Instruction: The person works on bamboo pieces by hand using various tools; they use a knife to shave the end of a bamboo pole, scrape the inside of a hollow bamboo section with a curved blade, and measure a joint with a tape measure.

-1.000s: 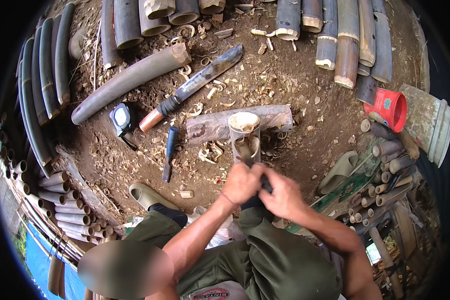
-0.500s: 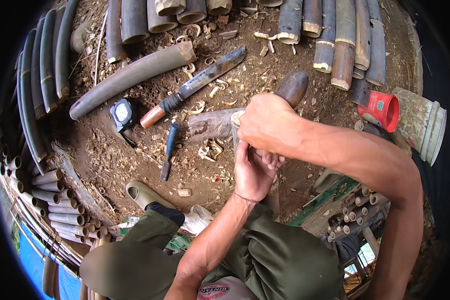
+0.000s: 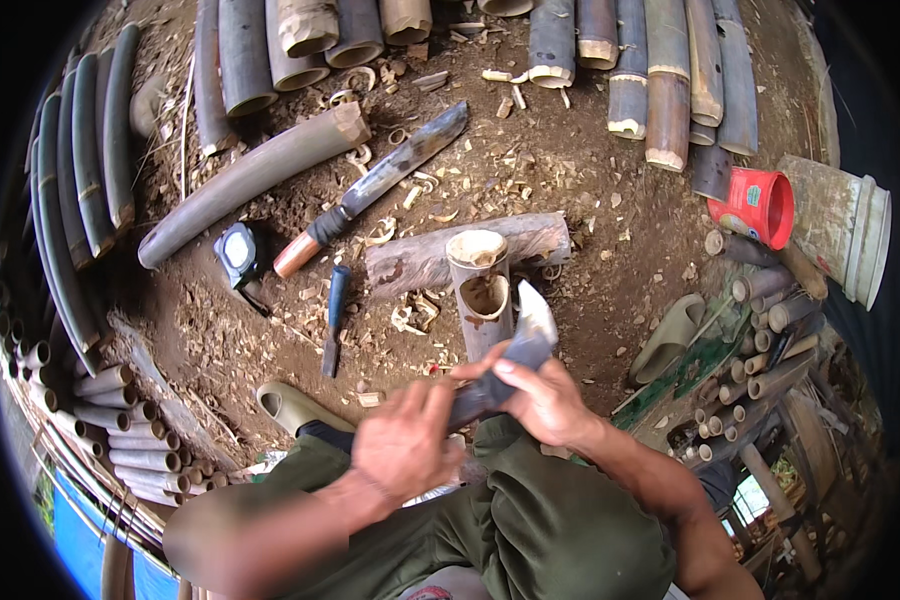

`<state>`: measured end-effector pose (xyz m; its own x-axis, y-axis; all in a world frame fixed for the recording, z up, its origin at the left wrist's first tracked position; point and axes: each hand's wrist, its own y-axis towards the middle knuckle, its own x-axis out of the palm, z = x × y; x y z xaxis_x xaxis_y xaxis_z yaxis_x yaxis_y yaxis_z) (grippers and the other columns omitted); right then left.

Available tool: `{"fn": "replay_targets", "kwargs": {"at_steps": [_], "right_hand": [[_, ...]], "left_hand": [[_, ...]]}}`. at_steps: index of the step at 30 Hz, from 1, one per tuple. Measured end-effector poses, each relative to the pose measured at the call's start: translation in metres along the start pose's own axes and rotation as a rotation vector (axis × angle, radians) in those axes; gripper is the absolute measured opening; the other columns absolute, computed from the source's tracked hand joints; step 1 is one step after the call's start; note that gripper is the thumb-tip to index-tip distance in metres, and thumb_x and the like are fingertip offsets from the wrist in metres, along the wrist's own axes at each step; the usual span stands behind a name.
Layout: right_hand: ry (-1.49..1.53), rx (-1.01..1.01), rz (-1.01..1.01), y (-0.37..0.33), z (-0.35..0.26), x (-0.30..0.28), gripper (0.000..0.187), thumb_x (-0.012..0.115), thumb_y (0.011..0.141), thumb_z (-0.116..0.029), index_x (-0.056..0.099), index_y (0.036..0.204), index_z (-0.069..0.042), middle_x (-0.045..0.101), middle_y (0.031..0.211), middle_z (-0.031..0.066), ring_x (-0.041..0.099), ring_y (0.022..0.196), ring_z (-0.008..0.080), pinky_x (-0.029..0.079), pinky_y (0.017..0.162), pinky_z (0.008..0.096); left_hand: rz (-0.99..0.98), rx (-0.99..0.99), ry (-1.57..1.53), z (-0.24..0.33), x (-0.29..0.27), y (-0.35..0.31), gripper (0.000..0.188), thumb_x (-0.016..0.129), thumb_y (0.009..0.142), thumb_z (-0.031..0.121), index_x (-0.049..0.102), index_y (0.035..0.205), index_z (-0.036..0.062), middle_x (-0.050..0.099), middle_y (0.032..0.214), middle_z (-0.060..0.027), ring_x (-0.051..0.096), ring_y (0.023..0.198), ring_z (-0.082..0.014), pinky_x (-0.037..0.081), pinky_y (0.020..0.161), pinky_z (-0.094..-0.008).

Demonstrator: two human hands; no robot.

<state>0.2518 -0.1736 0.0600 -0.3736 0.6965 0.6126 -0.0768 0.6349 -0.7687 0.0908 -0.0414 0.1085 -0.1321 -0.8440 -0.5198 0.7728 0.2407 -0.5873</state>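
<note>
Left hand (image 3: 402,447) and right hand (image 3: 548,402) both wrapped round a bright-tipped blade (image 3: 531,346). Notched bamboo tube (image 3: 484,334)'s just far-left of the tip.

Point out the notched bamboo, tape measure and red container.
Notched bamboo (image 3: 481,335): head view, wall below notch.
Tape measure (image 3: 237,252): head view, middle of its casing.
Red container (image 3: 738,208): head view, outer wall.

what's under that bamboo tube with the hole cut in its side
A log lies crosswise beneath the tube, showing on both sides. The stretch directly under the tube is covered, so whether they touch can't be seen.
</note>
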Motion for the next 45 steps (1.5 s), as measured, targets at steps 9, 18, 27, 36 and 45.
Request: {"fn": "replay_targets", "kwargs": {"at_steps": [9, 18, 27, 36, 45], "right_hand": [[0.193, 0.323, 0.027, 0.026, 0.011, 0.007, 0.031, 0.055, 0.101, -0.021, 0.054, 0.128, -0.004, 0.068, 0.102, 0.0113, 0.071, 0.07, 0.0221, 0.059, 0.068, 0.0372], [-0.657, 0.14, 0.352, 0.02, 0.0, 0.008, 0.026, 0.056, 0.1, -0.021, 0.06, 0.11, 0.003, 0.072, 0.091, 0.0112, 0.06, 0.051, 0.0126, 0.047, 0.047, 0.0237], [-1.022, -0.135, 0.462, 0.029, 0.007, -0.008, 0.024, 0.053, 0.1, -0.023, 0.063, 0.101, -0.001, 0.071, 0.075, 0.0089, 0.066, 0.064, 0.0177, 0.052, 0.061, 0.0342], [0.288, 0.272, -0.089, 0.035, 0.022, 0.001, 0.032, 0.055, 0.103, -0.025, 0.052, 0.129, -0.007, 0.064, 0.12, 0.0118, 0.07, 0.077, 0.0238, 0.058, 0.07, 0.0357], [-0.4, 0.198, 0.279, 0.025, 0.01, 0.004, 0.033, 0.059, 0.1, -0.025, 0.058, 0.117, 0.002, 0.069, 0.103, 0.0127, 0.065, 0.058, 0.0171, 0.053, 0.055, 0.0294]], "left_hand": [[-0.484, 0.048, -0.008, -0.072, -0.07, 0.054, 0.033, 0.073, 0.071, 0.021, 0.062, 0.1, 0.0094, 0.07, 0.085, -0.0148, 0.07, 0.076, -0.0344, 0.057, 0.072, -0.0457], [-0.111, -0.32, -0.769, -0.033, 0.097, 0.007, 0.042, 0.071, 0.074, 0.02, 0.061, 0.111, 0.0028, 0.07, 0.081, -0.0173, 0.07, 0.07, -0.0313, 0.056, 0.071, -0.0428], [0.052, -0.397, -0.768, 0.017, 0.119, 0.024, 0.049, 0.071, 0.078, 0.017, 0.052, 0.119, -0.0014, 0.067, 0.086, -0.0185, 0.069, 0.073, -0.0231, 0.056, 0.066, -0.0364], [-0.488, 0.053, 0.214, -0.05, -0.077, 0.051, 0.028, 0.067, 0.077, 0.014, 0.058, 0.103, 0.0078, 0.069, 0.083, -0.0157, 0.07, 0.077, -0.0342, 0.056, 0.069, -0.0456], [-0.31, -0.057, -0.409, -0.069, 0.026, 0.026, 0.05, 0.073, 0.071, 0.016, 0.057, 0.117, 0.0047, 0.069, 0.086, -0.0229, 0.069, 0.081, -0.041, 0.056, 0.076, -0.0482]]}}
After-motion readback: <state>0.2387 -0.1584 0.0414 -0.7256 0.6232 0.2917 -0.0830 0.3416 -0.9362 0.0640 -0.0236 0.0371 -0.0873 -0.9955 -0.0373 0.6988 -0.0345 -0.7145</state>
